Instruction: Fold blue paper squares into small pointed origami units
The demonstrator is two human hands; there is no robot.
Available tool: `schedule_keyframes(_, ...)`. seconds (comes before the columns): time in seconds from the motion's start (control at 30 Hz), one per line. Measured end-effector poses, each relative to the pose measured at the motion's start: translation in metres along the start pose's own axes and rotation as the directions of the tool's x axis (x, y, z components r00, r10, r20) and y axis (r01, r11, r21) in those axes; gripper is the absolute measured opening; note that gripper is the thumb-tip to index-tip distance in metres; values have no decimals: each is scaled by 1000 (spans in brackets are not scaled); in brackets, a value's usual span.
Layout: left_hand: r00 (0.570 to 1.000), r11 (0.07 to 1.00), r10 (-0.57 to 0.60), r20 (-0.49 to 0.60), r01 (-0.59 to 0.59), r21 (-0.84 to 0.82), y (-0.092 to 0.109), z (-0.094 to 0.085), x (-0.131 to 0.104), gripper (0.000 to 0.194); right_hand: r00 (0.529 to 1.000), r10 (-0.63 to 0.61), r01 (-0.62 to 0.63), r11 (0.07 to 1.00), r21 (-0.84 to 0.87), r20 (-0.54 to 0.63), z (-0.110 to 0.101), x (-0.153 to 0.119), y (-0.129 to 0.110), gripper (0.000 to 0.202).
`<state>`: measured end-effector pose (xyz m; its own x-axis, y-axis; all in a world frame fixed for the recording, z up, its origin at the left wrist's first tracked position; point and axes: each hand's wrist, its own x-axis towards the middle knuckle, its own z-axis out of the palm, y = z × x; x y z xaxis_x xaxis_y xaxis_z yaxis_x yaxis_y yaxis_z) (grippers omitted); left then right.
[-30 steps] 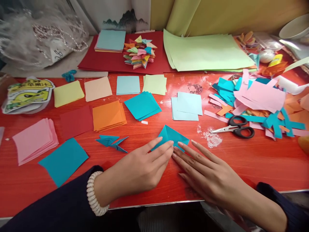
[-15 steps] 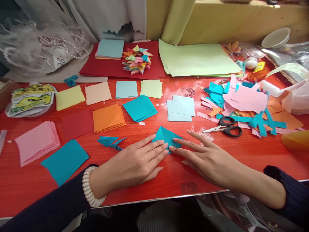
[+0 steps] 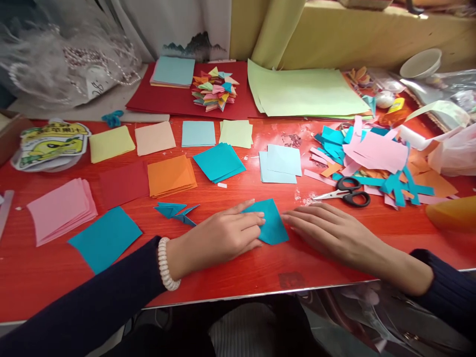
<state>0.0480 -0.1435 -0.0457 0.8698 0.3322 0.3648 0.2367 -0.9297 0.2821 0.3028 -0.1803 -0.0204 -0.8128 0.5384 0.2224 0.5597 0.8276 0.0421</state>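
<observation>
a small, flat piece of folded teal paper [image 3: 274, 224] lies on the glossy red wood-grain table [image 3: 238, 277], near its front edge and between the two hands. the face that shows is an even, saturated teal with a smooth, matt look and no print. its edges are straight and crisp: the right side slants down to a sharp corner at the lower right, and the top comes to a blunter corner. its left part is hidden, so the whole outline cannot be told.

the left hand [image 3: 228, 230] rests palm down, fingers slightly apart, fingertips on the paper's left part. the right hand [image 3: 330, 233] lies flat, its fingers stretched out and close together, tips just beside the paper's right edge; whether they touch it cannot be told.

left of the left hand sits a pointed, winged form of folded teal paper [image 3: 174, 210], its narrow tips splayed and its shade much the same.
</observation>
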Motion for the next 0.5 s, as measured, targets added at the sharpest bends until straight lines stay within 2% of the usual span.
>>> schedule_keyframes(0.1, 999, 995, 20, -33, -16, 100, 2, -2, 3, 19, 995, -100, 100, 994, -35, 19, 3, 12, 1, 29)
schedule_keyframes(0.2, 998, 971, 36, -54, -23, 237, 2, -7, 3, 14, 985, -166, 166, 986, -4, -56, 8, 18, -1, 24)
schedule_keyframes(0.37, 998, 944, 56, -21, -46, 328, 2, -11, 0, 19, 992, -26, 52, 976, 210, -123, 21, 23, -6, 22)
schedule_keyframes(0.43, 997, 942, 83, 4, -79, 325, 2, -11, -2, 20, 993, 50, -9, 938, 346, -109, 25, 25, -6, 20)
schedule_keyframes(0.5, 996, 946, 88, 7, -86, 314, 3, -12, -4, 23, 990, 134, -90, 861, 500, -51, 27, 27, -6, 16)
